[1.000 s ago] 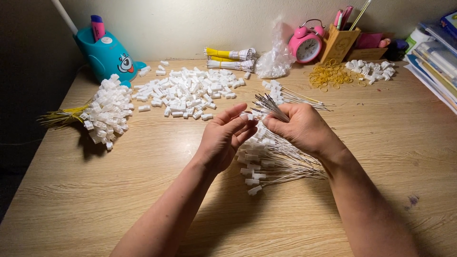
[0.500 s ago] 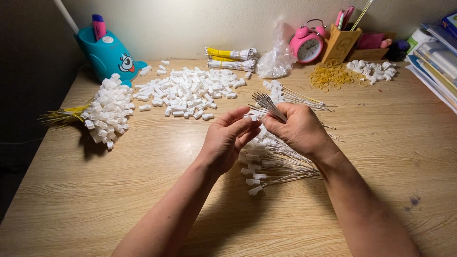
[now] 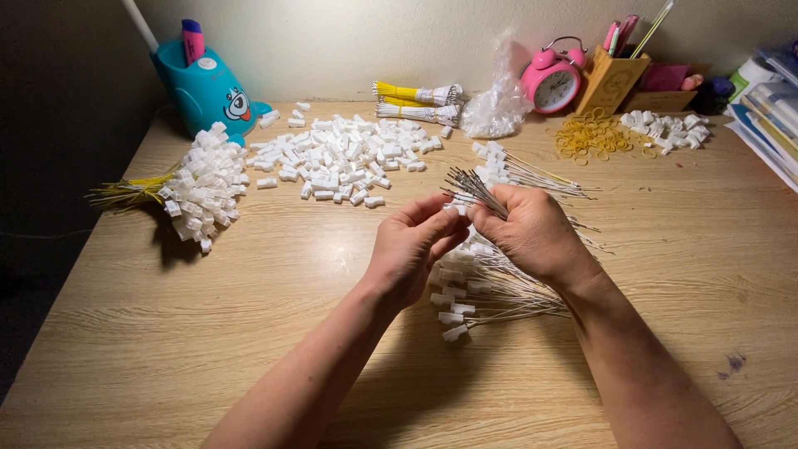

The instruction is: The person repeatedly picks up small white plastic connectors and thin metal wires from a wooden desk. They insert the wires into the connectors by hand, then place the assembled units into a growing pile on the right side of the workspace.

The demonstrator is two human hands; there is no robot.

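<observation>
My right hand [image 3: 532,233] grips a bundle of thin grey wires [image 3: 470,185] that fans out up and to the left of its fingers. My left hand [image 3: 411,249] pinches a small white connector [image 3: 455,209] at the wire tips, thumb and fingers touching the right hand. Under both hands lies a heap of wires with white connectors fitted [image 3: 478,287]. A loose pile of white connectors [image 3: 345,154] spreads across the desk beyond the hands.
A tied bunch of connector-tipped yellow wires [image 3: 195,187] lies at the left. At the back stand a teal pen holder [image 3: 208,87], yellow and white wire bundles [image 3: 416,100], a plastic bag [image 3: 497,104], a pink alarm clock [image 3: 553,79], rubber bands [image 3: 592,133], and books [image 3: 769,100].
Both hands have stayed in nearly the same place; the fingers shifted slightly at the wire tips.
</observation>
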